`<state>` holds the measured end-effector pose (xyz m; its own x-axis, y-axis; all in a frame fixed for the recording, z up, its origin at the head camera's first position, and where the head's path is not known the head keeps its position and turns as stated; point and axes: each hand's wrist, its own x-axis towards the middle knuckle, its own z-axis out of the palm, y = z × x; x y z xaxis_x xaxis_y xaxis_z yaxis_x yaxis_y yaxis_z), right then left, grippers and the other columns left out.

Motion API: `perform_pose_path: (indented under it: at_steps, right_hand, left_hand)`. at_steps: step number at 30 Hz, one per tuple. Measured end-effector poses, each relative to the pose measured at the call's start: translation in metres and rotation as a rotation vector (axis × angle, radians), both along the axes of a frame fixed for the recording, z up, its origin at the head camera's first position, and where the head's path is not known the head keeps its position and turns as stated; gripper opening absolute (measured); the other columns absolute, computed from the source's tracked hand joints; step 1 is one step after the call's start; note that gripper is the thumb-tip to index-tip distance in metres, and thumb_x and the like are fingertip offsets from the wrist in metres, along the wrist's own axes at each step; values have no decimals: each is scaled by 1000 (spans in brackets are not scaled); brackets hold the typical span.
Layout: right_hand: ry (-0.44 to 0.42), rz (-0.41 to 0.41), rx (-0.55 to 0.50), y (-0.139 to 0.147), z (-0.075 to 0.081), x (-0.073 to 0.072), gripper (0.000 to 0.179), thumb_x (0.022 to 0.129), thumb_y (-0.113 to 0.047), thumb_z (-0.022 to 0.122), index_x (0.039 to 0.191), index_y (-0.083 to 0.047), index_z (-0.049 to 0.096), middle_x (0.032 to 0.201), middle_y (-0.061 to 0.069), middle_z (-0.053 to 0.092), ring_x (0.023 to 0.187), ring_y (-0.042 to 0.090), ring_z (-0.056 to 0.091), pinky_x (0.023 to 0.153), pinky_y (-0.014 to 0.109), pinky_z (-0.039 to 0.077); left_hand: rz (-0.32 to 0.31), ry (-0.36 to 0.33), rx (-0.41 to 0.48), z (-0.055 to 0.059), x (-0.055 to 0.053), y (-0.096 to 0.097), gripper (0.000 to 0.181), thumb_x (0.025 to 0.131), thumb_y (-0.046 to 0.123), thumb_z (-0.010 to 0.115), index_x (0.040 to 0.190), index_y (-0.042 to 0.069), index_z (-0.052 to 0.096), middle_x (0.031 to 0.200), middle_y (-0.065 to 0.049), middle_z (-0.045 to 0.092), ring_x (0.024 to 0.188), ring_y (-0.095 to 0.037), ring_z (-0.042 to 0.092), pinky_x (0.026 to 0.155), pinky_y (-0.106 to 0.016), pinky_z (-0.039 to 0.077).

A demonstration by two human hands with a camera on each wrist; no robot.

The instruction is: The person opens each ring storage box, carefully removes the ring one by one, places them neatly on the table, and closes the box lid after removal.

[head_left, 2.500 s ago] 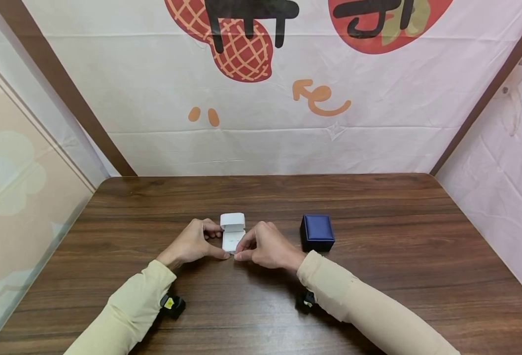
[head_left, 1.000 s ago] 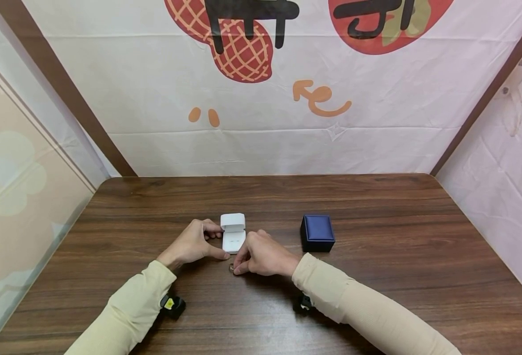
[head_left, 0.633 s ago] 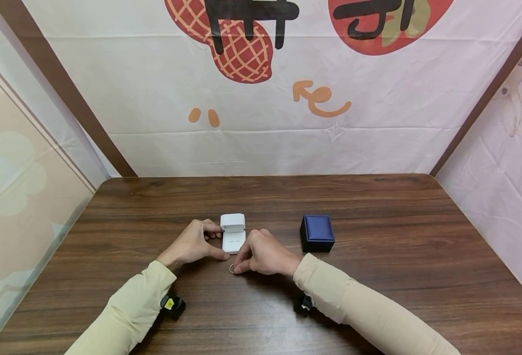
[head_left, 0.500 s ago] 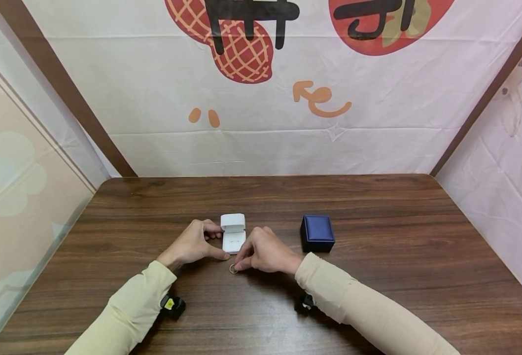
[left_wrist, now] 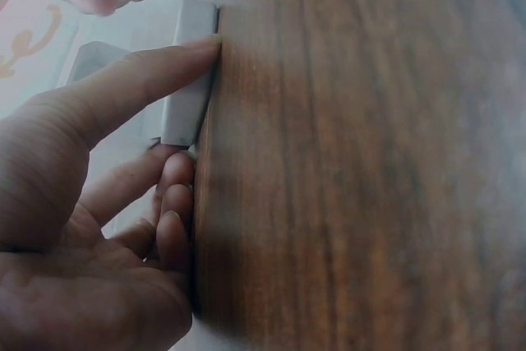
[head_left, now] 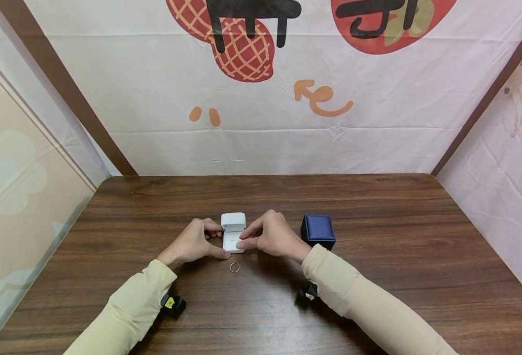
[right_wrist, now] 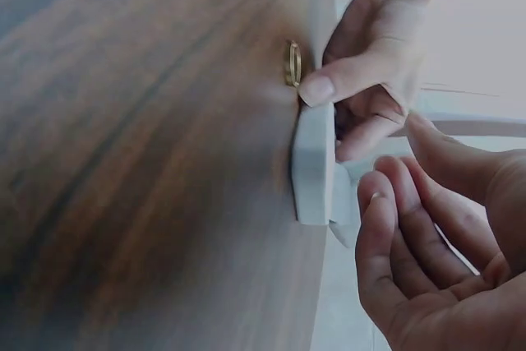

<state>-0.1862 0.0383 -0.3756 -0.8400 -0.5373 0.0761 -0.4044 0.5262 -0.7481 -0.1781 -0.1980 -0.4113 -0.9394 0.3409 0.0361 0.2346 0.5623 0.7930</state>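
A small white ring box (head_left: 233,221) stands on the table with its lid raised. My left hand (head_left: 194,242) steadies it, thumb across the front corner and fingers at its left side; the left wrist view shows that thumb lying on the box wall (left_wrist: 191,108). Just in front of the box, a gold ring (head_left: 234,267) lies loose on the wood, also seen beside the left thumb in the right wrist view. My right hand (head_left: 273,236) hovers over the box's right side, thumb and bent fingers apart, holding nothing. It partly covers the white insert.
A dark blue box (head_left: 319,229) with its lid down sits to the right, partly behind the right sleeve (head_left: 331,276). The brown wooden table (head_left: 376,207) ends at a printed white cloth (head_left: 261,153) at the back.
The right hand has drawn the ring from the box toward the near side, let it go on the table, and moved back up over the box. The left hand stays put.
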Motion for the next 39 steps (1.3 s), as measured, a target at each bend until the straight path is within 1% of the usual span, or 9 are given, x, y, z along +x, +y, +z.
perform_pose_path:
  at_steps: [4,8,12,17,20,26,30,35,39]
  right_hand:
    - [-32,-62,-11,2,5,-2,16,79,-32,89,87,-19,84,82,-11,76,77,5,65,66,24,50]
    - [-64,-120,-20,3,8,-3,21,79,-39,88,88,-20,84,80,-11,76,78,8,66,67,26,51]
    - [-105,-183,-33,3,9,-6,27,80,-47,85,88,-21,84,83,-9,76,87,12,66,72,30,52]
    - [-188,-239,-51,3,7,-10,36,81,-57,80,91,-22,84,95,-6,76,101,14,65,82,35,53]
    - [-238,-241,-63,2,4,-12,42,83,-59,77,95,-20,83,97,-4,76,103,14,64,83,35,53]
    - [-348,-211,-92,-2,-1,-17,49,87,-58,74,101,-12,82,89,7,76,90,23,70,73,32,51]
    - [-375,-204,-96,-5,-4,-20,50,88,-56,73,98,-7,82,87,10,75,80,19,64,65,28,45]
    - [-420,-183,-140,-7,-7,-21,49,91,-49,74,99,-1,79,86,14,73,77,20,61,59,25,39]
    - [-456,-166,-177,-8,-10,-24,47,92,-45,75,101,2,78,87,13,73,78,21,64,63,24,45]
  left_hand:
    - [-6,16,-7,0,0,-1,49,61,13,96,102,-4,76,88,-7,63,83,-19,56,70,-25,46]
    - [-1,-10,-9,1,0,-1,49,61,13,96,103,-3,76,89,-8,63,84,-20,56,71,-25,45]
    - [-3,-25,-5,1,0,-1,50,62,12,97,105,-4,76,90,-9,63,85,-21,56,71,-25,45]
    - [4,-34,-6,2,1,-1,50,63,12,97,105,-4,76,90,-9,63,86,-21,56,72,-25,45]
    - [5,-35,-6,2,2,-1,49,62,12,97,104,-3,76,90,-8,63,86,-21,56,72,-26,45]
    - [0,-40,0,2,2,-1,50,63,11,97,106,-4,76,91,-9,63,86,-21,55,72,-26,45]
    - [3,-50,-2,3,2,-1,51,64,12,97,107,-5,75,92,-9,63,87,-21,55,73,-26,45]
    - [1,-48,-3,3,3,-1,52,63,12,97,108,-4,76,92,-9,63,88,-22,55,73,-26,46]
    - [-3,-43,-5,3,3,-1,51,63,12,97,107,-4,76,92,-9,64,88,-22,55,73,-26,46]
